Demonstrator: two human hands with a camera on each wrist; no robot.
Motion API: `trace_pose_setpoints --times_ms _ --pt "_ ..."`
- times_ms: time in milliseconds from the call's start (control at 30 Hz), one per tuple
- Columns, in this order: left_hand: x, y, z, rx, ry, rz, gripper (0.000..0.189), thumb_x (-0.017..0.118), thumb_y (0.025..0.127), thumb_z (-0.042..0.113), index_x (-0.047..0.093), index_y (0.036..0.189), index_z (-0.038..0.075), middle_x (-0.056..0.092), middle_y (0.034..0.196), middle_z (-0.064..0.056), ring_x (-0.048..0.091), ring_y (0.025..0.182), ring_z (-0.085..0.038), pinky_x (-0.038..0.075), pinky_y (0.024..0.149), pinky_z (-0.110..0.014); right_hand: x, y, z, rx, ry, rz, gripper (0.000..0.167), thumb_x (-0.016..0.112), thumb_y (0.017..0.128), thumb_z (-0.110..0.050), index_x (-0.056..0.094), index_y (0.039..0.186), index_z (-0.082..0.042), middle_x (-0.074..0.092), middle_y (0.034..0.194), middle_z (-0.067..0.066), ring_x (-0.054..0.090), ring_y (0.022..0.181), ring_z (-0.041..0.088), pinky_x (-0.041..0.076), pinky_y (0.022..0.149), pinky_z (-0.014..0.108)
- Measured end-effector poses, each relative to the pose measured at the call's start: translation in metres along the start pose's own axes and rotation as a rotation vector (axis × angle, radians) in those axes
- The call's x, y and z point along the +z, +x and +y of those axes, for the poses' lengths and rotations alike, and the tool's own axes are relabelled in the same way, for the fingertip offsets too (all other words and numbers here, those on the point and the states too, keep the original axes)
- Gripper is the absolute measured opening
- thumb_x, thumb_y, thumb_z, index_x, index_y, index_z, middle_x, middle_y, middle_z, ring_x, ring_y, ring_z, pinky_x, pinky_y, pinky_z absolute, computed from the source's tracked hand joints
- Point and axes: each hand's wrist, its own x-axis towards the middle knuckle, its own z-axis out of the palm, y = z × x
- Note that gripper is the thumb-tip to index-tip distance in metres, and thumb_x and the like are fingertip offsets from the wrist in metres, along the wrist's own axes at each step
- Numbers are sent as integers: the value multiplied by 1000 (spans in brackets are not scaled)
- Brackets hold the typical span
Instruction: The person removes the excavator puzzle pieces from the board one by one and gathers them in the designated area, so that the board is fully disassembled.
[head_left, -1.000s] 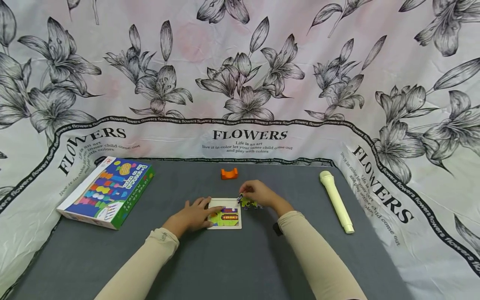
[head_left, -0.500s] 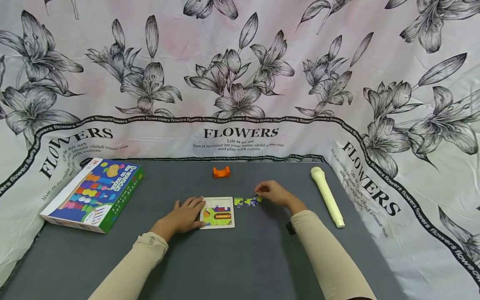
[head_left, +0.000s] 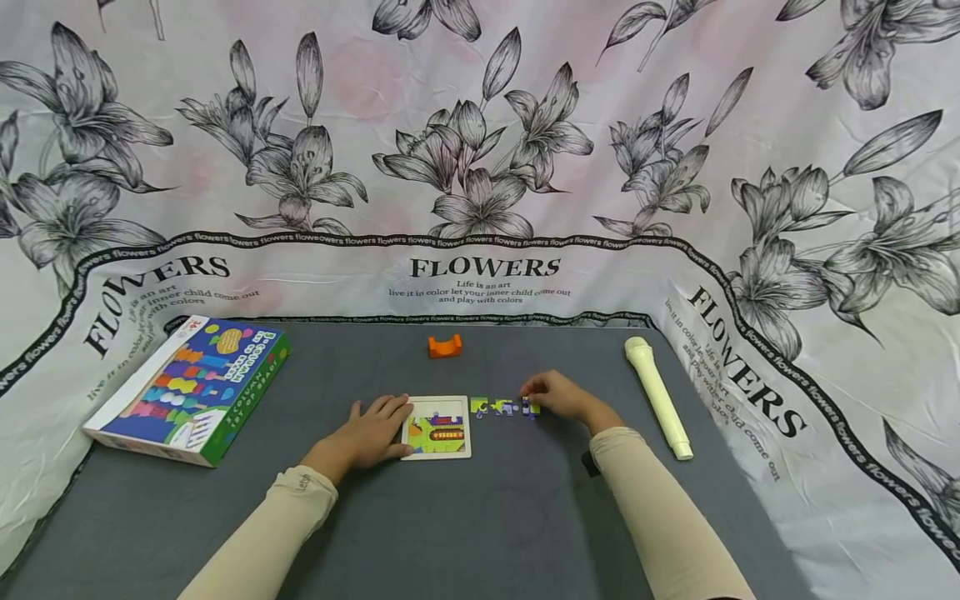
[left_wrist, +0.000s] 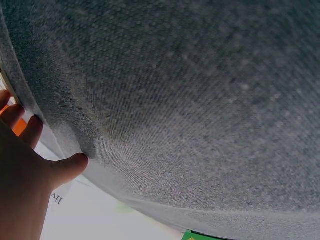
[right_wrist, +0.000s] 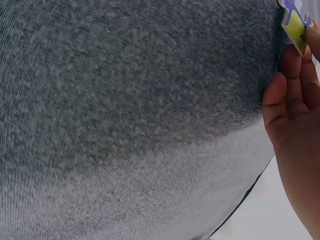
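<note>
Right hand (head_left: 558, 394) has shifted: a second ago at the tray's far right corner, now at the right end of the row of loose pieces (head_left: 477, 405). Its thumb and fingers pinch one puzzle piece (right_wrist: 294, 25); can't tell if that piece touches the tabletop (head_left: 450, 533). Also can't tell if it's the same piece it had at the tray.

Left hand (head_left: 363, 435) has pulled back off the picture; fingers extended, thumb apart, resting at the left rim. Tray (head_left: 438, 406) sits mid-tabletop, toward the far edge, lower part filled, strip along its far side bare. Loose row is just right of it.

Net: I read this as sorting or picking, not placing. Held piece is outside the tray, so fill looks incomplete.

Orange part (head_left: 445, 347) by the far edge: untouched.
</note>
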Motion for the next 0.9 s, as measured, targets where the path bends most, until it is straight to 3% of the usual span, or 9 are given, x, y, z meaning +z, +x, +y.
trace_pose_setpoints --times_ms 367,600,767,900 --pt "6 0 -6 10 -2 10 76 56 94 50 30 153 9 24 160 -9 21 145 -34 15 107 -73 7 3 -1 -56 9 31 16 55 93 5 67 104 7 68 100 17 59 87 17 48 74 28" --pt "5 -3 -8 5 2 20 75 56 94 50 31 152 10 24 160 -8 21 146 -32 15 107 -72 12 9 -8 -40 0 37 16 57 95 1 67 106 3 68 103 13 61 91 19 50 78 32" --pt "2 -1 -7 30 1 16 74 55 95 50 30 153 11 24 160 -7 20 146 -31 15 108 -71 26 18 -39 -76 -70 52 15 60 95 -6 68 107 -2 68 101 8 61 84 14 50 74 31" --pt "0 -3 -7 21 -11 3 74 56 95 49 30 153 11 23 160 -6 19 147 -31 15 109 -70 53 30 -76 -157 -170 23 15 61 95 -11 70 106 -6 69 98 4 60 81 13 50 73 32"
